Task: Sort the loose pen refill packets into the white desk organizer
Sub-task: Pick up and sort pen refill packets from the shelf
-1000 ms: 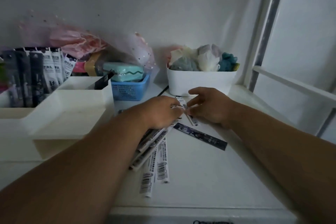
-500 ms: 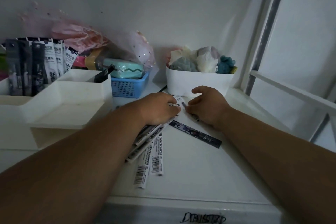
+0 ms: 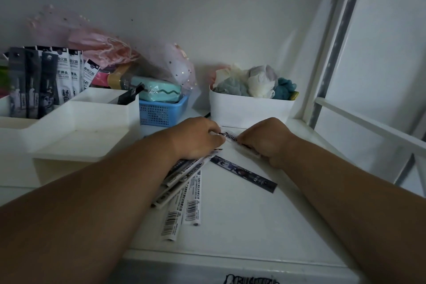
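Note:
Several loose pen refill packets (image 3: 184,200) lie fanned out on the white shelf, white ones with barcodes and one dark packet (image 3: 244,173) to the right. My left hand (image 3: 196,138) lies on the top of the fan, fingers curled onto a white packet (image 3: 230,138). My right hand (image 3: 265,140) pinches the same packet from the other side. The white desk organizer (image 3: 76,127) stands at the left; several packets (image 3: 43,80) stand upright in its back compartment.
A blue mesh basket (image 3: 161,113) with a teal case sits behind the organizer. A white bin (image 3: 249,110) of soft items stands right behind my hands. Pink netting lies against the wall. A white frame with a rail (image 3: 368,122) closes the right side.
My right hand's fingers have curled down tighter onto the white packet between my hands. The camera has dipped slightly, showing more of the shelf's front edge. The packets on the shelf have not moved.

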